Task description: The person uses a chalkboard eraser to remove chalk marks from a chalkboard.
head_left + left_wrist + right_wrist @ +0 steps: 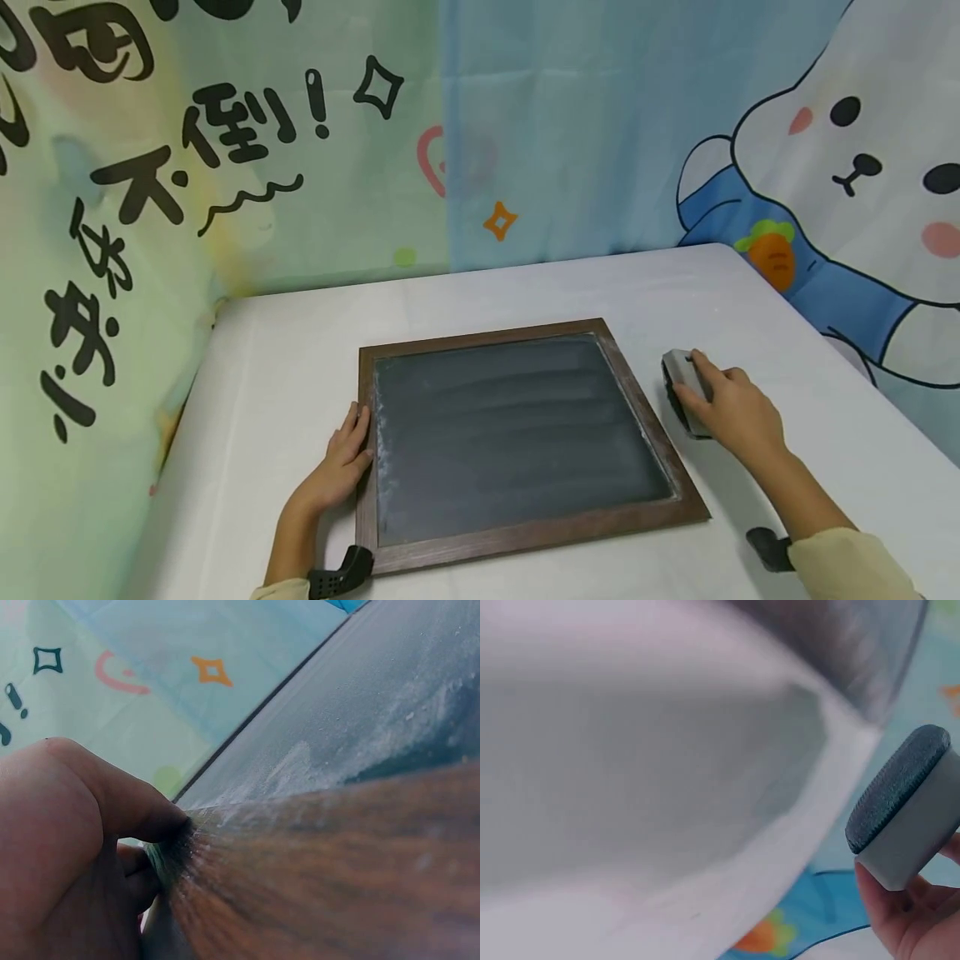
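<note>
A chalkboard (510, 433) in a brown wooden frame (540, 537) lies on the white table, its dark surface streaked with faint chalk smears. My left hand (339, 462) holds the frame's left side; in the left wrist view the thumb of the left hand (67, 817) lies on the wooden edge, chalk dust (285, 772) beside it. To the right of the board my right hand (738, 412) grips a grey chalkboard eraser (688, 379). In the right wrist view the eraser (911, 825) shows its dark felt pad, held off the table.
The white tabletop (292, 342) extends around the board. A printed cloth backdrop (570, 142) with writing and a cartoon bear stands behind and at the left. Each wrist carries a black device, such as the left strap mount (341, 575) near the frame's corner.
</note>
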`<state>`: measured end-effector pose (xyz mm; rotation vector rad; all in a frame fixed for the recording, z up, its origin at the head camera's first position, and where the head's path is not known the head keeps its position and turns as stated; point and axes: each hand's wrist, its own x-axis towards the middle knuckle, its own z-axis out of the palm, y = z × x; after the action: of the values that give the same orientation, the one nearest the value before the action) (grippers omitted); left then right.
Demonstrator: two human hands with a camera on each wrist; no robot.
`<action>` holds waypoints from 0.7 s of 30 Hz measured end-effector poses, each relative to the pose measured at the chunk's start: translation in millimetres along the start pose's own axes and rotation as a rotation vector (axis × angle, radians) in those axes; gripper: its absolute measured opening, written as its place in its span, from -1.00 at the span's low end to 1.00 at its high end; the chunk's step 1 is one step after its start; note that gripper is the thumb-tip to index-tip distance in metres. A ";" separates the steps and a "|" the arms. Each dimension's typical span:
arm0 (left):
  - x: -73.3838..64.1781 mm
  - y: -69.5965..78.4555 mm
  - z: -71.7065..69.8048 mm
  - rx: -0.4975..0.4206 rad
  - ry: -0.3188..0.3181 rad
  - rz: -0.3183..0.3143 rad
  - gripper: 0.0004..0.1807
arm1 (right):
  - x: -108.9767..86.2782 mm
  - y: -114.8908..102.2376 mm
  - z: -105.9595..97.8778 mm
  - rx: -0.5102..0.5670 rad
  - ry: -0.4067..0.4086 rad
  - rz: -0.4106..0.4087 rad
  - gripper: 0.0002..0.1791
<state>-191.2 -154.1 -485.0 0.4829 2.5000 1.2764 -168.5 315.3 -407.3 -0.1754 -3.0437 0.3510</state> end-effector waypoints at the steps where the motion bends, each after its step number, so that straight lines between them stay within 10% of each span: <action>1: -0.8 -0.7 -0.2 0.002 0.004 0.001 -0.35 | 6.3 5.9 1.1 -0.014 -0.004 0.006 -0.28; 11: -11.9 -2.7 2.5 -0.003 0.007 -0.013 -0.35 | 31.0 35.6 23.8 -0.082 -0.170 0.070 -0.28; 21: -1.7 -6.9 -1.6 -0.003 -0.034 -0.050 -0.32 | 31.1 35.2 30.8 -0.096 -0.111 0.083 -0.17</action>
<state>-191.5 -159.8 -489.6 0.4354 2.4662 1.2427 -198.3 346.2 -443.6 -0.2979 -3.1720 0.2272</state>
